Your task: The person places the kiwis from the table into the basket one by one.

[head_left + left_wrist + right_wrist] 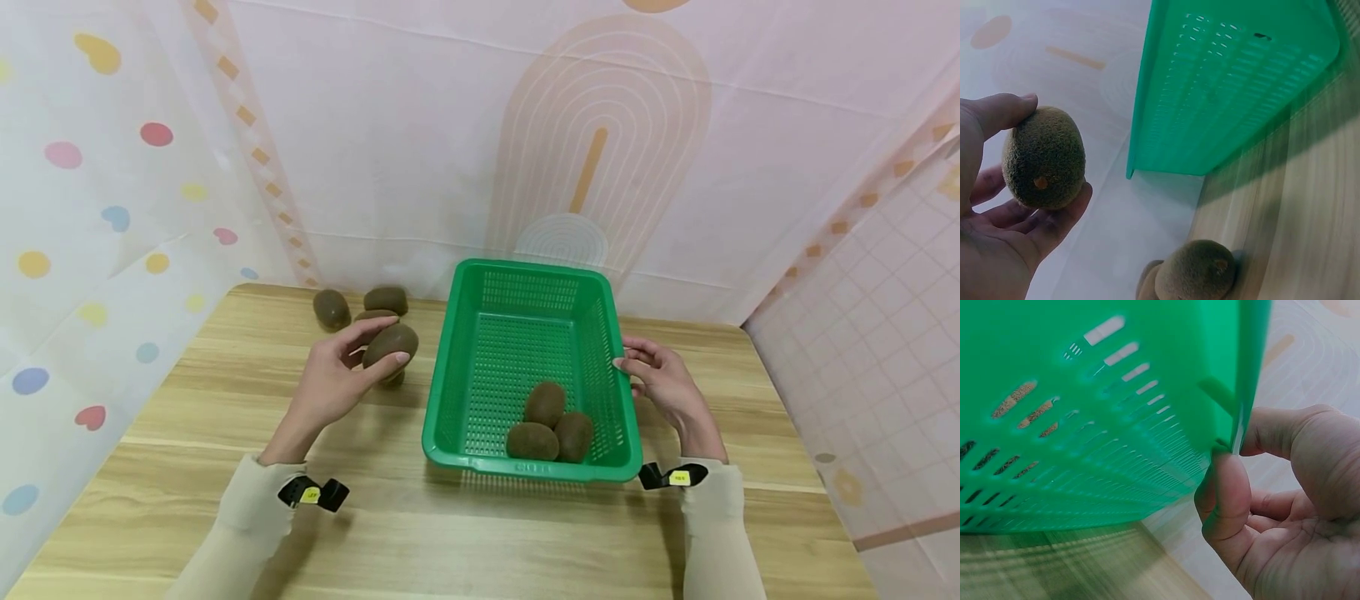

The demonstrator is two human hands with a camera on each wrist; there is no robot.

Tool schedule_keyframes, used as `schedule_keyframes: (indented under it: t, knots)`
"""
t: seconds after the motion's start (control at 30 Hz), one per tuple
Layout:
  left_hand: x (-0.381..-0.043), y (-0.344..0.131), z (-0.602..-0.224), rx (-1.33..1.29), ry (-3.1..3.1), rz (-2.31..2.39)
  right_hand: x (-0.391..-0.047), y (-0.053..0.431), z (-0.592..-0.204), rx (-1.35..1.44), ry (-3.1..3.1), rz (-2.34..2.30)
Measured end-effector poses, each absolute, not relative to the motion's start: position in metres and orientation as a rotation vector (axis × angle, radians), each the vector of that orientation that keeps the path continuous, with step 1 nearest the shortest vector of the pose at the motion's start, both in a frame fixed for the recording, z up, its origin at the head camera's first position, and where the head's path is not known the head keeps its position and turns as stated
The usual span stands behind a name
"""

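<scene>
My left hand holds a brown fuzzy kiwi between thumb and fingers, raised above the table to the left of a green plastic basket. In the left wrist view the same kiwi shows its stem end, apart from the basket. With thumb and curled fingers, my right hand pinches the basket's right rim; the right wrist view shows the fingers under that rim. Inside the basket, three kiwis lie together at the near right corner.
Several more kiwis lie on the wooden table at the back left, partly hidden behind the left hand. A patterned cloth hangs behind the table and along both sides.
</scene>
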State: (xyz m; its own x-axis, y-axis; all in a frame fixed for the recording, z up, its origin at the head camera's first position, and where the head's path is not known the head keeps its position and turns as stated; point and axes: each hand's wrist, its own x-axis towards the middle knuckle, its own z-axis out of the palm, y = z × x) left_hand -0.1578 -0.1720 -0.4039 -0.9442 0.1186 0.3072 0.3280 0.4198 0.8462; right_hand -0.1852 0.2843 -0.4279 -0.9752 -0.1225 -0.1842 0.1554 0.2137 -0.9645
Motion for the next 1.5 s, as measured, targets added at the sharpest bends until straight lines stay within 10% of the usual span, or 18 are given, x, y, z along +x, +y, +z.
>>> schedule_keyframes:
  t: [1.5]
  knots:
    - [-0.168, -0.093, -0.392, -0.815, -2.454, -1.607, -0.184, 0.289, -0.427, 0.063, 2.270, -1.828]
